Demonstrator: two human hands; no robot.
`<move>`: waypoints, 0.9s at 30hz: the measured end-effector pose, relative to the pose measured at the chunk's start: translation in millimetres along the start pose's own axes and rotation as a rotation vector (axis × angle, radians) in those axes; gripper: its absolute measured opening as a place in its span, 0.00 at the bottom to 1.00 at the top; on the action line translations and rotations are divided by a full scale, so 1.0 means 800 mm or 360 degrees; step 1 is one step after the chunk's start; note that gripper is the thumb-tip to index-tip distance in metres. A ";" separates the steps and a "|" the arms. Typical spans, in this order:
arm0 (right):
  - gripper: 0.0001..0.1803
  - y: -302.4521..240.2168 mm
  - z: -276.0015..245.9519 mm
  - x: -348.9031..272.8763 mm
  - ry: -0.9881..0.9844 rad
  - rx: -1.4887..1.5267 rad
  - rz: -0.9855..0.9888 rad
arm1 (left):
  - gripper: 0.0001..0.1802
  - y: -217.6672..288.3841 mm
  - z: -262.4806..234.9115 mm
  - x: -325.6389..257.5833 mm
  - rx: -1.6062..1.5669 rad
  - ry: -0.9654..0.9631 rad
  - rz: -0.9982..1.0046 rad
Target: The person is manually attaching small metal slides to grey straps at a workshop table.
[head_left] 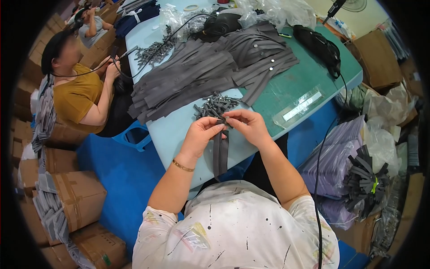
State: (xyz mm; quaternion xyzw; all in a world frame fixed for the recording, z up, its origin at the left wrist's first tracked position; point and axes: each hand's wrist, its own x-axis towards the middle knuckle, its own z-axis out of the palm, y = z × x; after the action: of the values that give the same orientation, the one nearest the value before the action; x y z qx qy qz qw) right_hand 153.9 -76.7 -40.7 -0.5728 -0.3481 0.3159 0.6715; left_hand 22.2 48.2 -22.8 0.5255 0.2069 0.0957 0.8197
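At its upper end, a dark-grey zipper strip [220, 154] is pinched by the fingertips of the left hand [200, 133] and right hand [249, 127], its length hung down at the tabletop's [172, 141] near edge, with grey zipper pulls [214, 106] heaped just beyond.

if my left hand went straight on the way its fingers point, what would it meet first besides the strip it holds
Most likely the right hand, its fingertips close by at the top of the dark grey strip, though the depth between them is unclear.
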 end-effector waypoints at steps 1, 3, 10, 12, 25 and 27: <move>0.11 0.001 -0.002 0.002 -0.0040 0.0025 -0.0024 | 0.10 0.001 0.001 0.000 0.0002 -0.0001 -0.0002; 0.11 -0.001 -0.004 0.004 -0.0067 -0.0010 -0.0017 | 0.09 0.004 0.003 -0.002 0.0039 0.0019 -0.0027; 0.11 -0.007 -0.009 0.007 -0.0192 -0.0110 -0.0011 | 0.09 0.000 0.001 0.000 0.0073 -0.0020 -0.0016; 0.11 -0.008 -0.011 0.008 -0.0225 -0.0089 -0.0002 | 0.09 -0.001 0.000 0.000 0.0072 -0.0012 0.0010; 0.23 -0.003 0.008 -0.006 0.0048 -0.0215 0.0033 | 0.18 0.001 0.005 0.003 -0.0057 0.0007 0.0329; 0.21 -0.003 0.010 -0.006 0.0002 -0.0125 0.0070 | 0.17 0.003 0.008 0.003 -0.0029 -0.0010 0.0441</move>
State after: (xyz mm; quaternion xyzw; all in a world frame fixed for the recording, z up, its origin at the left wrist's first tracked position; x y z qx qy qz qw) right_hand 144.9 -76.7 -38.4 -0.6064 -0.3472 0.3163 0.6416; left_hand 27.0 44.8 -19.0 0.5419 0.1288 0.2083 0.8040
